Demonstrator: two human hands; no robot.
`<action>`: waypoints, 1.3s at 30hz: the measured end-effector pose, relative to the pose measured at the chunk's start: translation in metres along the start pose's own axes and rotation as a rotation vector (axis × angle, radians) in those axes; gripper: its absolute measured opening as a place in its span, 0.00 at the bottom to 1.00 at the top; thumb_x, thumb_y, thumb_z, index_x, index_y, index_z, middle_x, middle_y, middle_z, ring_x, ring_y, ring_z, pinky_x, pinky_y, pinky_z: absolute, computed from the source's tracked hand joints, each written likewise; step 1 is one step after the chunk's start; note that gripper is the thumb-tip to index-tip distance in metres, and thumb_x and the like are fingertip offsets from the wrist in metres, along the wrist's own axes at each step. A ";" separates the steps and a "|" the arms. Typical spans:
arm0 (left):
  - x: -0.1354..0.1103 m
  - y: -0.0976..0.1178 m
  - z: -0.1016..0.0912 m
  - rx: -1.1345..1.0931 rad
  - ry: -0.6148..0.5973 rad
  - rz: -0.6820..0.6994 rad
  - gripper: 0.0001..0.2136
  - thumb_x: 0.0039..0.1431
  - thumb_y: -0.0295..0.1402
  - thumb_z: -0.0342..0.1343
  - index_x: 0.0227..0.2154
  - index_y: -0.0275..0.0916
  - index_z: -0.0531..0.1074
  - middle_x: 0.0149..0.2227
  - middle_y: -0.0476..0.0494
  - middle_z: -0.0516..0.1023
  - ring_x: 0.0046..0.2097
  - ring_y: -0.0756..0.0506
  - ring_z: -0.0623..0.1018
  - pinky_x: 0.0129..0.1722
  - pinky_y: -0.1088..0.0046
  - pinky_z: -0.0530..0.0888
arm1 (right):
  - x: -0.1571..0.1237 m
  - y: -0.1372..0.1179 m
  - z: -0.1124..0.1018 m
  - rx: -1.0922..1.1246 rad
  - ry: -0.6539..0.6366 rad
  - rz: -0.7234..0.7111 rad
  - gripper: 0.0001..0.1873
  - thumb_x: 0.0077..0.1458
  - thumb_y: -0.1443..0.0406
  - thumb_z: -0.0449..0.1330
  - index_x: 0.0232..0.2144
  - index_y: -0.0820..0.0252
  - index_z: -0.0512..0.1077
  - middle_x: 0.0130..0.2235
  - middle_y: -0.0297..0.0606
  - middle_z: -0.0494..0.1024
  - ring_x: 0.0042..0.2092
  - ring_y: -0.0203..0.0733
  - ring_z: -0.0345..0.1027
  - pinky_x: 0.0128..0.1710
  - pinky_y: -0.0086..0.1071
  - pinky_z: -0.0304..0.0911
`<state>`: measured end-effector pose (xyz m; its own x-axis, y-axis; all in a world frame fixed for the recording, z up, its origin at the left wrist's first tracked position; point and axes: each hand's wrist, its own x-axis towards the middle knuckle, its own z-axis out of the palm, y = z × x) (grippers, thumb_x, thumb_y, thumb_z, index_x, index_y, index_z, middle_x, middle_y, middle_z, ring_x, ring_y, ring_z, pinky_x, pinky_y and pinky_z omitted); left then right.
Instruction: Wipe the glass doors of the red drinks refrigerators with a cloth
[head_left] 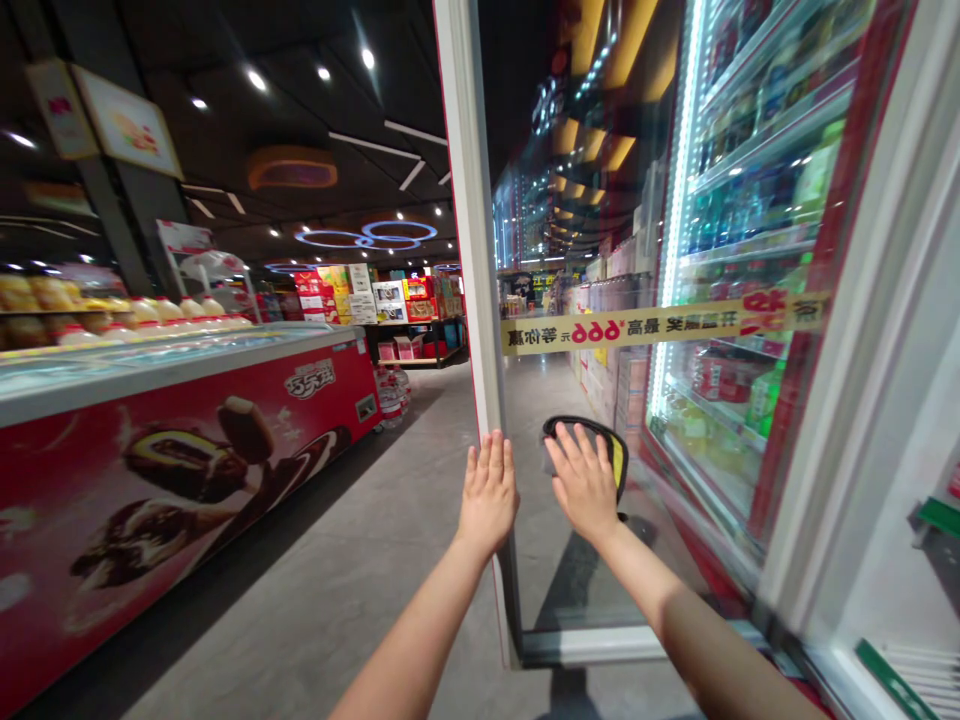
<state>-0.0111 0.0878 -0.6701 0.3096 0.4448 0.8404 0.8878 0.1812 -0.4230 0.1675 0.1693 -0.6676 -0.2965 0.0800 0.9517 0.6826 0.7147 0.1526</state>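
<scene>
An open glass cooler door (577,230) with a white frame (466,230) stands in front of me. My left hand (489,492) lies flat against the frame's edge, fingers stretched out and together. My right hand (583,482) is spread flat on the glass and presses a dark wiping pad with a yellow side (617,455) against it. A yellow and red paper strip with printed characters (660,322) runs across the glass above both hands.
The lit cooler (750,210) to the right holds shelves of bottled drinks. A long red chest freezer (187,440) lines the left side of the grey-floored aisle. Display stands with boxes (405,300) are at the far end.
</scene>
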 end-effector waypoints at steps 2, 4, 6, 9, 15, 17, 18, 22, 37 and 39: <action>0.001 0.000 0.000 0.018 0.014 -0.002 0.42 0.61 0.25 0.52 0.73 0.25 0.34 0.73 0.28 0.37 0.74 0.36 0.45 0.73 0.52 0.49 | 0.001 -0.004 0.001 0.018 -0.054 -0.079 0.34 0.57 0.69 0.61 0.66 0.53 0.64 0.69 0.40 0.66 0.73 0.50 0.46 0.70 0.54 0.43; 0.002 0.000 0.001 0.033 0.028 -0.014 0.41 0.62 0.26 0.51 0.73 0.26 0.35 0.73 0.29 0.38 0.74 0.37 0.44 0.74 0.52 0.45 | 0.016 -0.002 -0.001 0.032 -0.101 -0.140 0.35 0.58 0.68 0.60 0.67 0.50 0.63 0.70 0.37 0.64 0.73 0.49 0.47 0.70 0.52 0.43; 0.003 0.002 0.000 0.039 0.045 -0.031 0.40 0.64 0.28 0.52 0.73 0.26 0.36 0.73 0.30 0.41 0.75 0.38 0.43 0.74 0.52 0.40 | 0.033 0.008 -0.003 0.030 -0.097 -0.115 0.36 0.58 0.68 0.60 0.68 0.49 0.61 0.71 0.38 0.62 0.73 0.49 0.46 0.71 0.53 0.43; 0.009 0.007 -0.003 0.024 0.062 0.006 0.36 0.67 0.31 0.50 0.73 0.28 0.40 0.73 0.35 0.45 0.75 0.42 0.41 0.74 0.56 0.34 | 0.030 0.025 -0.006 -0.013 -0.010 0.076 0.39 0.58 0.68 0.60 0.70 0.52 0.57 0.72 0.42 0.59 0.74 0.53 0.44 0.70 0.57 0.44; 0.042 0.026 -0.015 -0.045 0.043 0.227 0.30 0.69 0.31 0.48 0.72 0.34 0.51 0.73 0.43 0.50 0.75 0.46 0.42 0.74 0.60 0.34 | -0.011 0.035 -0.013 -0.058 -0.027 0.116 0.40 0.58 0.70 0.58 0.71 0.50 0.56 0.72 0.44 0.57 0.74 0.55 0.44 0.69 0.59 0.47; 0.052 0.029 -0.019 -0.057 0.043 0.264 0.30 0.69 0.31 0.48 0.71 0.33 0.52 0.73 0.42 0.50 0.75 0.44 0.42 0.75 0.57 0.35 | -0.002 0.046 -0.019 -0.041 -0.035 0.053 0.40 0.58 0.71 0.57 0.70 0.49 0.57 0.71 0.42 0.60 0.74 0.53 0.44 0.70 0.57 0.46; 0.055 0.030 -0.020 -0.059 0.044 0.273 0.29 0.69 0.31 0.48 0.71 0.32 0.53 0.73 0.41 0.50 0.75 0.43 0.42 0.75 0.55 0.36 | 0.003 0.054 -0.022 -0.035 -0.012 0.059 0.40 0.58 0.71 0.57 0.70 0.50 0.56 0.71 0.42 0.60 0.74 0.53 0.44 0.71 0.57 0.46; 0.055 0.029 -0.022 -0.055 0.062 0.349 0.29 0.69 0.31 0.48 0.71 0.36 0.54 0.73 0.42 0.52 0.75 0.43 0.44 0.75 0.50 0.37 | -0.001 0.078 -0.028 -0.035 0.146 0.236 0.41 0.61 0.70 0.54 0.73 0.53 0.47 0.73 0.46 0.55 0.75 0.54 0.41 0.70 0.60 0.47; 0.053 0.019 -0.015 -0.113 0.160 0.414 0.29 0.67 0.29 0.51 0.70 0.37 0.56 0.71 0.41 0.59 0.74 0.41 0.50 0.75 0.52 0.41 | -0.031 0.091 -0.030 -0.082 0.124 0.381 0.40 0.63 0.69 0.52 0.74 0.56 0.45 0.74 0.48 0.52 0.75 0.54 0.38 0.69 0.61 0.49; 0.054 0.018 -0.014 -0.124 0.158 0.425 0.30 0.67 0.28 0.51 0.70 0.35 0.56 0.71 0.40 0.59 0.74 0.40 0.50 0.75 0.52 0.43 | -0.041 0.080 -0.031 -0.082 0.011 0.277 0.41 0.61 0.70 0.54 0.73 0.56 0.47 0.73 0.47 0.55 0.75 0.55 0.39 0.69 0.61 0.49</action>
<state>0.0261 0.1025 -0.6271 0.6938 0.3159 0.6472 0.7025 -0.0986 -0.7049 0.2555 0.2016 -0.6861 -0.0845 0.2563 0.9629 0.7885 0.6081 -0.0926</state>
